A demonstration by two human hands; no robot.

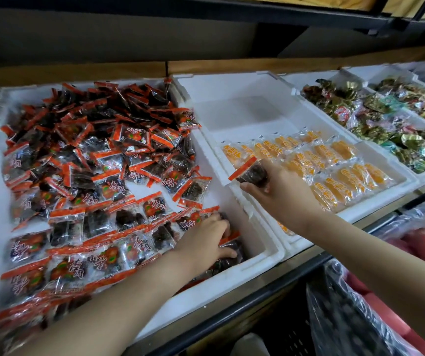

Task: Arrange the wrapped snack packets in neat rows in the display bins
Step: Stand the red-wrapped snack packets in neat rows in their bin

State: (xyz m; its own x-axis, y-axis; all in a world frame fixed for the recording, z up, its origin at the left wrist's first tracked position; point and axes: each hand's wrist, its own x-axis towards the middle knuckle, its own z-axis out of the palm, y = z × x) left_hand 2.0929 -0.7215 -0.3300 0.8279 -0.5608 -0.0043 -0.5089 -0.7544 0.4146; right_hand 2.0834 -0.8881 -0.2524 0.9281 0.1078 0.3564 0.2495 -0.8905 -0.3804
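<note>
A white foam bin (234, 276) on the left holds many dark snack packets with red-orange edges (98, 155); the near ones lie in rows, the far ones in a loose heap. My left hand (206, 242) rests on packets at the bin's near right corner, fingers curved over them. My right hand (280, 194) grips one dark packet (251, 173) above the wall between this bin and the middle bin (244, 104). That middle bin holds orange packets (332, 163) laid in rows.
Foam bins at the right (391, 116) hold mixed foil-wrapped sweets. A wooden back edge and dark shelf run behind the bins. Below the counter's metal rail sit a black crate (283, 327) and plastic-covered red goods (391, 322).
</note>
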